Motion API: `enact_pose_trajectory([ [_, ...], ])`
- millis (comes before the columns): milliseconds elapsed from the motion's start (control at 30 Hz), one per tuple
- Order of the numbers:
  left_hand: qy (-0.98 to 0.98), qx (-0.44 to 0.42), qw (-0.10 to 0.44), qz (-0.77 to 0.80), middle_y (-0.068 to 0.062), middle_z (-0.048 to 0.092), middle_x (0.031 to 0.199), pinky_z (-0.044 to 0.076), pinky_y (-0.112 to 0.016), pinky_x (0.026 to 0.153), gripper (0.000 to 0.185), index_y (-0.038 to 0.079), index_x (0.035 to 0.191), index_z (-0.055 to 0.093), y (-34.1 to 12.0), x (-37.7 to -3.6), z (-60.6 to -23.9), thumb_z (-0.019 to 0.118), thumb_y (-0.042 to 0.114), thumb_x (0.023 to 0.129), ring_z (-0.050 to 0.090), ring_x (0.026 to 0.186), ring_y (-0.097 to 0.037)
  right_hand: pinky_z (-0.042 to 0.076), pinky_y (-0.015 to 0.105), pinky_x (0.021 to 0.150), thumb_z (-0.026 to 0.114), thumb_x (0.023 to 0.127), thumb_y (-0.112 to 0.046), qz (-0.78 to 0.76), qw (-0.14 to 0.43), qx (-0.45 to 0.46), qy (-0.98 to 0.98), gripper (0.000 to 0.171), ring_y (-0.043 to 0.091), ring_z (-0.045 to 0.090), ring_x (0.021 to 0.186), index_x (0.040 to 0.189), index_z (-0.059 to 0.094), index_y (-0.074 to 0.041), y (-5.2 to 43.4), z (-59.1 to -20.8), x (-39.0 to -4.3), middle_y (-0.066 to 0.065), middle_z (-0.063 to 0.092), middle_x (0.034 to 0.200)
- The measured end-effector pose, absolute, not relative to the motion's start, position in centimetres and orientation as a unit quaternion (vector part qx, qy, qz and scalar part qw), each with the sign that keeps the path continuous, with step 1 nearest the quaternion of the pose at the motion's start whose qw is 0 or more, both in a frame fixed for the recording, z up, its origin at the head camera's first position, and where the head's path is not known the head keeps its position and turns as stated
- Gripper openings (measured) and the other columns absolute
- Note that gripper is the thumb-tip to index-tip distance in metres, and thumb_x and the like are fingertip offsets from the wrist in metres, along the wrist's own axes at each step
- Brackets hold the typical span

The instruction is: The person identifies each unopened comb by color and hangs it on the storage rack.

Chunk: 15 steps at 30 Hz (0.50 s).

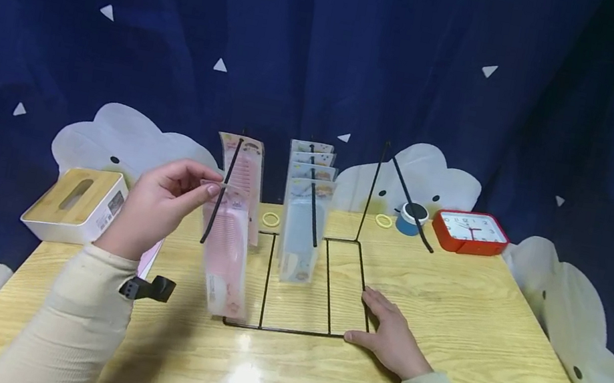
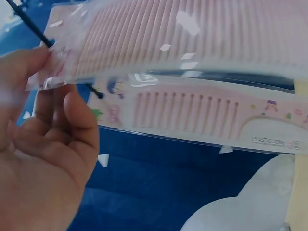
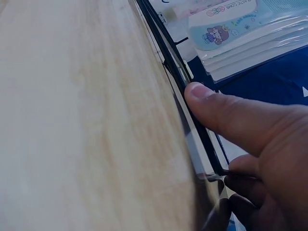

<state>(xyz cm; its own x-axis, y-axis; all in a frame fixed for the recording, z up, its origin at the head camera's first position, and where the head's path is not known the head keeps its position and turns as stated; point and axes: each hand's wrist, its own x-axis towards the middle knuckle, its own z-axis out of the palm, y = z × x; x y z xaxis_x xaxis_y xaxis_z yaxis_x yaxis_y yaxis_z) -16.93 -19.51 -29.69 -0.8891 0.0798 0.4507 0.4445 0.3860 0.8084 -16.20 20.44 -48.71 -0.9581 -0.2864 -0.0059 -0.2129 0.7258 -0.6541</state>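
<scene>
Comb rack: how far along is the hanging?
Done: blue comb packs fill the middle hook, and one pink pack hangs on the left hook. In hand: left hand pinches another pink comb pack at that hook; right hand presses the rack base. Left: the right hook is bare.

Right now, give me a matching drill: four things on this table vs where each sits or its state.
Things:
1. pink comb pack
2. clock
3. tissue box
4. right hand

Places or states:
A. far right of the table, red
B. flat on the table, at the rack base corner
C. pinched at its top by the left hand
D. left table edge, wooden lid

Pairs: 1-C, 2-A, 3-D, 4-B
</scene>
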Motion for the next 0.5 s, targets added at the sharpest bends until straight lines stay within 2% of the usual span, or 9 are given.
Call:
enact_pose_trajectory([
  [167, -0.806, -0.135, 0.187, -0.544, 0.003, 0.063, 0.085, 0.041, -0.023, 0.056, 0.021, 0.005, 0.111, 0.070, -19.1, -19.2, -29.9, 0.069, 0.021, 0.097, 0.050, 0.068, -0.011, 0.026, 0.063, 0.113, 0.083, 0.080, -0.044, -0.341, 0.048, -0.142, 0.928, 0.095, 0.042, 0.027, 0.146, 0.151, 0.041, 0.002, 20.4, -48.7, -16.1, 0.017, 0.035, 0.159],
  [367, -0.801, -0.114, 0.187, -0.558, 0.002, 0.066, 0.095, 0.048, -0.020, 0.070, 0.026, 0.009, 0.115, 0.071, -18.6, -21.1, -29.7, 0.068, 0.027, 0.097, 0.057, 0.083, -0.012, 0.025, 0.063, 0.113, 0.083, 0.079, -0.044, -0.336, 0.049, -0.139, 0.930, 0.095, 0.042, 0.027, 0.147, 0.151, 0.041, 0.000, 20.5, -48.8, -16.1, 0.016, 0.035, 0.159],
  [500, -0.792, -0.109, 0.181, -0.573, 0.002, 0.066, 0.097, 0.049, -0.020, 0.075, 0.027, 0.006, 0.116, 0.070, -18.5, -22.0, -29.6, 0.067, 0.025, 0.097, 0.059, 0.087, -0.012, 0.025, 0.062, 0.114, 0.084, 0.079, -0.042, -0.338, 0.044, -0.142, 0.929, 0.094, 0.041, 0.027, 0.147, 0.151, 0.041, 0.001, 20.6, -48.8, -16.1, 0.016, 0.036, 0.159],
])
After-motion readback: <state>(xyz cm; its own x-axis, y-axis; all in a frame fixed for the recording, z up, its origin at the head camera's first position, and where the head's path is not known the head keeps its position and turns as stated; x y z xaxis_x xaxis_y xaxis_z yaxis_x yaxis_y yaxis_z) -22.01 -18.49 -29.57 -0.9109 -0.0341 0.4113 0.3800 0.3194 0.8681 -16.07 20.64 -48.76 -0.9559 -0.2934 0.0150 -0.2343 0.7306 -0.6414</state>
